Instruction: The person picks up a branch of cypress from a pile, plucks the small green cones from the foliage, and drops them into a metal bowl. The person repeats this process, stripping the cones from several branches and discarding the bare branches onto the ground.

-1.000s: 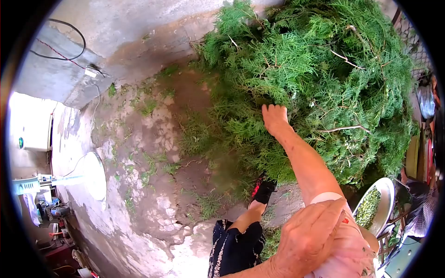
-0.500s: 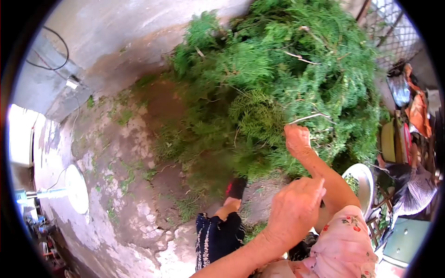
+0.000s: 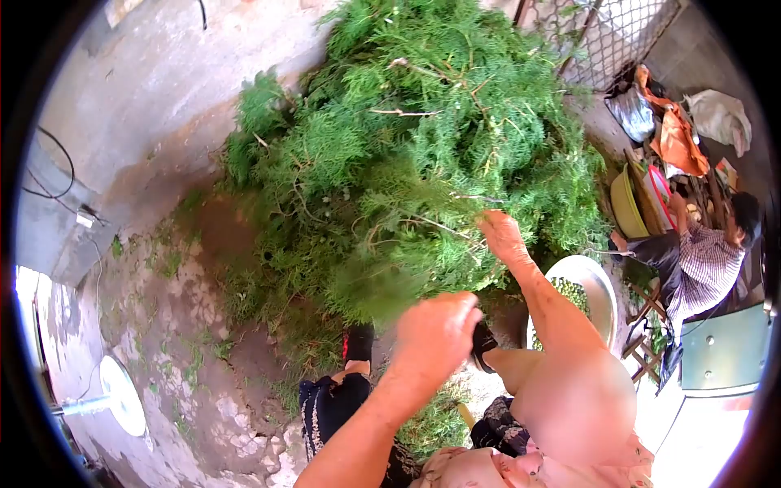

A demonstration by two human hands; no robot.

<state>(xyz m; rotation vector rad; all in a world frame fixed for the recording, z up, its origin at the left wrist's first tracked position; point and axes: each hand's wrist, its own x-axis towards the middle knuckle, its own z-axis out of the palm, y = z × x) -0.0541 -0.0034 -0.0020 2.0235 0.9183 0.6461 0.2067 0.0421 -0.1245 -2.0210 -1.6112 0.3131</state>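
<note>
A large heap of green feathery conifer branches (image 3: 423, 138) fills the middle of the view. My right hand (image 3: 503, 234) is closed at the heap's near edge around a thin, leafy branch (image 3: 443, 226) that points left into the foliage. Nearer to me, my left hand (image 3: 435, 337) is raised with its fingers curled into a pinch; I cannot tell what is between them. Beside my right forearm stands a wide metal basin (image 3: 604, 297), partly hidden by the arm, with small green bits (image 3: 571, 293) in it.
At right a person (image 3: 708, 264) in a checked shirt sits near a yellow-green basin (image 3: 626, 207) and an orange cloth (image 3: 679, 138). A fan (image 3: 122, 398) stands at left on the stained concrete floor (image 3: 187, 390). Wire mesh (image 3: 610, 41) closes the back right.
The view has shifted right, bringing more of the seated person and basin into sight. My right hand stays by the heap with a branch; my left hand remains curled and raised near me.
</note>
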